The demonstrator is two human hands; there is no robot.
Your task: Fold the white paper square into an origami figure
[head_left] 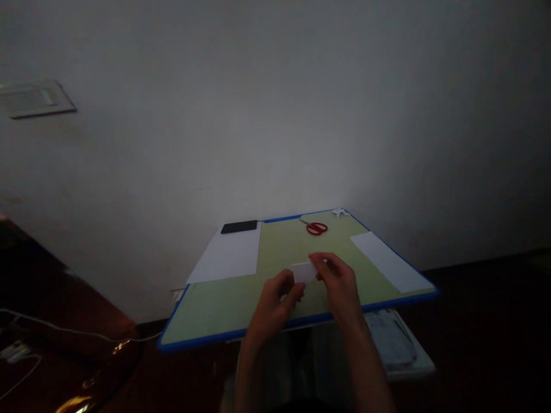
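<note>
Plainly, paper (303, 272) bridges left grip (276, 293) and right grip (340, 281).

From the right hand (338, 281), a flat lane runs forward over the table (279, 244), between the large sheet (228, 252) at left and the paper strip (392, 263) at right. Scissors (317, 229) obstruct its far end; behind the table, the wall (275, 126) blocks reach.

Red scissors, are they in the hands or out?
Out. The red scissors lie on the green tabletop, beyond the left hand and right hand, which hold a small white piece instead.
</note>
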